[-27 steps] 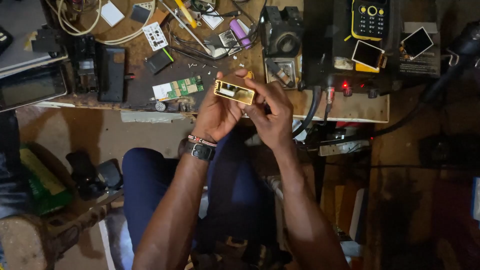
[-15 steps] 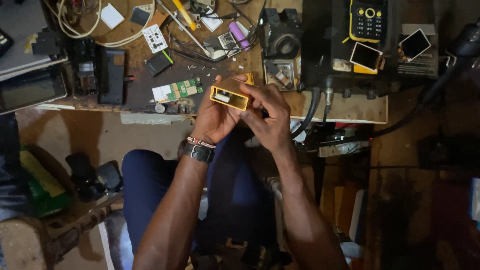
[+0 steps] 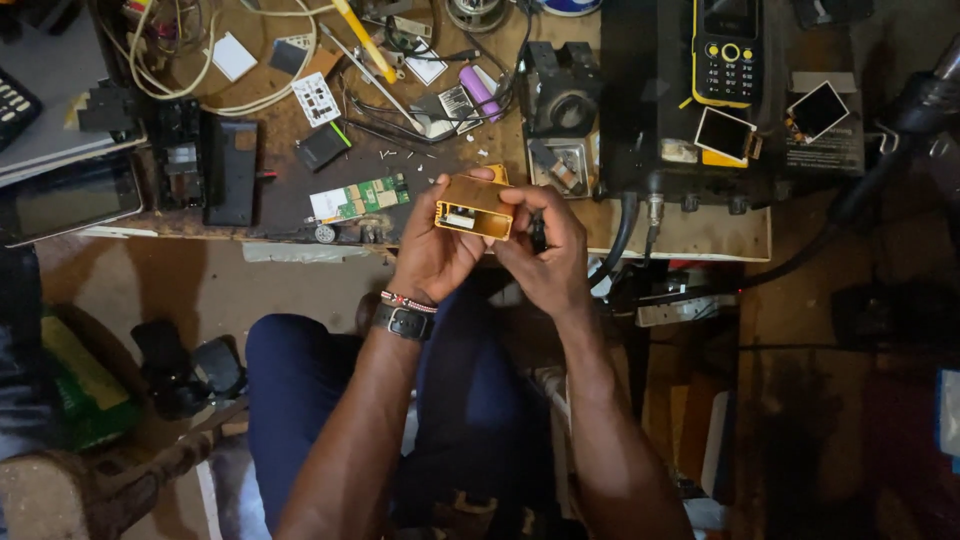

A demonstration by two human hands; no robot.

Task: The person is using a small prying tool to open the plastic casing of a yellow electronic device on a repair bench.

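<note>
Head view of a repair bench. Both hands meet at centre frame, just below the front edge of the workbench [image 3: 690, 240]. The left hand [image 3: 435, 255] is clamped around a small gold-coloured device housing [image 3: 474, 207], fingers wrapped beneath it and thumb against its left end. The right hand [image 3: 548, 250] is closed on the housing's right end, fingertips on its upper edge.

Change over the last second: the housing has been turned in the grip. Earlier its long open face was tipped more toward the camera, with a pale interior showing; now a solid gold side is uppermost and only a narrow strip of the interior, with a pale part inside, shows at lower left. Both hands have kept their hold and have barely shifted in the frame. Judged from this, the work is at the stage of rotating and inspecting or fitting the housing; nothing has been set down or picked up.

A dark watch [image 3: 404, 322] and a beaded bracelet sit on the left wrist. On the bench: a green circuit board [image 3: 362, 197] left of the hands, a purple cylindrical cell [image 3: 480, 92] above, a yellow-and-black keypad phone [image 3: 728, 50] at upper right, and loose cream wires [image 3: 190, 70] at upper left.
</note>
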